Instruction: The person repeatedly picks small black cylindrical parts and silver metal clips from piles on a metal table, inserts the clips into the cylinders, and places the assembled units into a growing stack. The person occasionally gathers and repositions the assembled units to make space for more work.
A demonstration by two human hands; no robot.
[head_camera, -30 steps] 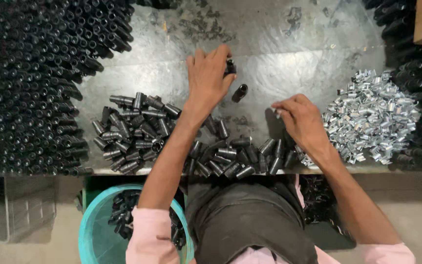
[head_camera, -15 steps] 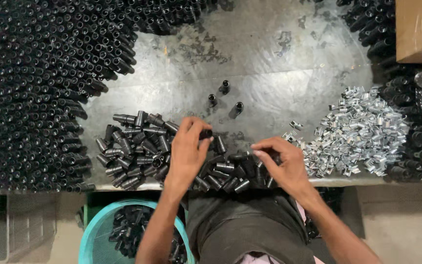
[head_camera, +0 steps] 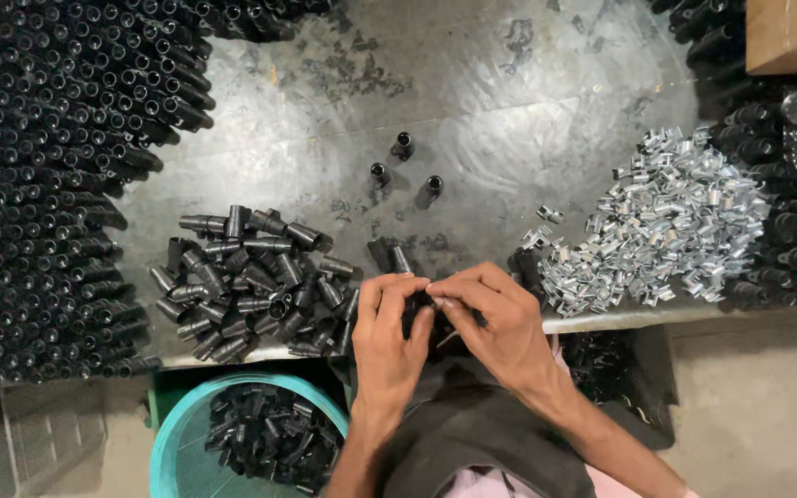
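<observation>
both hands have drawn together at the near edge of the worktop [head_camera: 509, 83]. the left hand [head_camera: 392, 327] and right hand [head_camera: 500, 323] now pinch one small black tube [head_camera: 420, 309] between their fingertips, where half a second ago they were apart in the pile of black tubes [head_camera: 251, 281]. three tubes [head_camera: 403, 171] stand upright farther back; silver clips [head_camera: 666, 221] lie to the right, a teal basket [head_camera: 172, 452] below.

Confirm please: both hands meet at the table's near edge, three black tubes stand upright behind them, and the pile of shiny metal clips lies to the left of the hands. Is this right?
Not quite. The head view shows the clips lying to the right of the hands, not the left. The rest holds: the left hand and right hand meet at the near edge of the table, and three black tubes stand upright behind them.
</observation>
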